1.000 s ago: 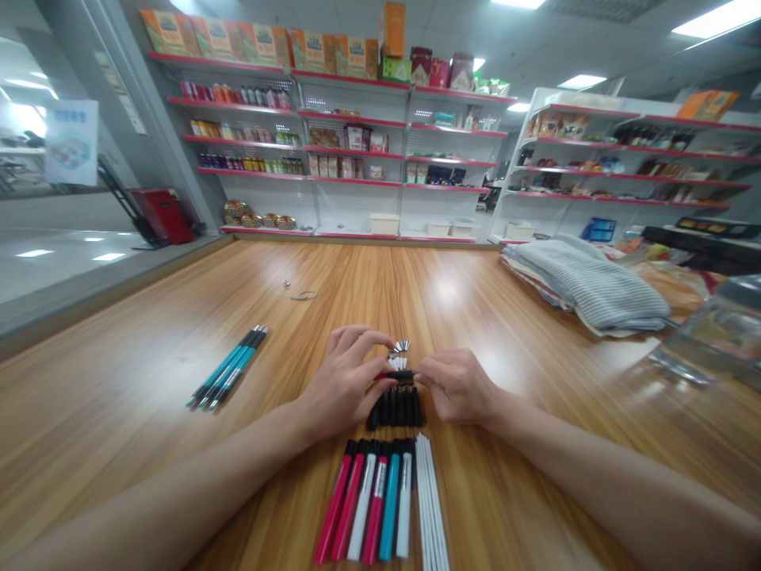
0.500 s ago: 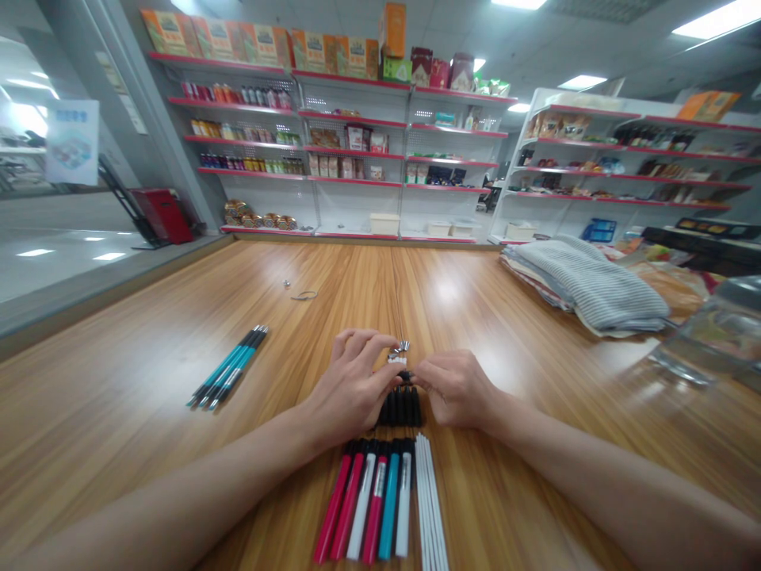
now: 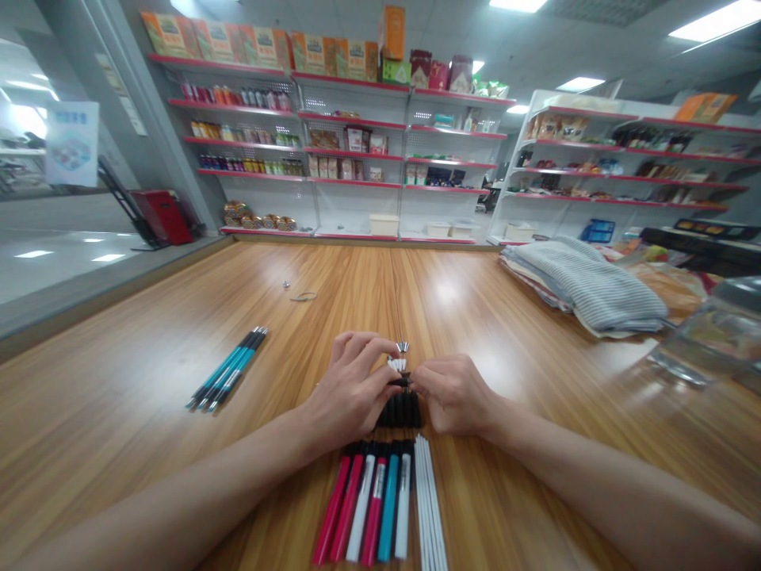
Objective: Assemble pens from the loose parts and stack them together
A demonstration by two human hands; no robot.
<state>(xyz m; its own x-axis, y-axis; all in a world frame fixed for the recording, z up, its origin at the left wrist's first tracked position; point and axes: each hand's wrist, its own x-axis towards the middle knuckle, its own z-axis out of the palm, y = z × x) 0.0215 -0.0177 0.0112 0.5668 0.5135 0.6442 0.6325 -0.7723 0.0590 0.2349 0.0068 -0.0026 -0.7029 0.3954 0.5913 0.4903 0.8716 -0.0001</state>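
Note:
Above the middle of the table, my left hand [image 3: 357, 382] pinches a small black pen part [image 3: 399, 381] between thumb and fingers. Close on the right, my right hand [image 3: 455, 394] is closed, its fingertips at the end of that part; whatever they grip is too small to make out. Under the fingers lies a row of black pen grips [image 3: 402, 412], partly covered by my left hand. Just beyond are small white pieces [image 3: 396, 365] and silver cone tips [image 3: 403, 347]. Nearer me lie red, white and teal pen barrels [image 3: 373, 507] with black ends, beside thin white refills [image 3: 431, 507].
Several teal-and-black pens [image 3: 229, 369] lie at the left. Farther back are a thin ring-shaped strip [image 3: 304, 296] and a tiny metal bit [image 3: 286, 284]. Folded cloths [image 3: 588, 285] and a clear container [image 3: 713, 337] sit at the right. Stocked shelves [image 3: 357, 151] stand behind the table.
Both hands stay nearly in place. The black part between them has shifted slightly toward me, and more of the white pieces and silver tips behind it shows.

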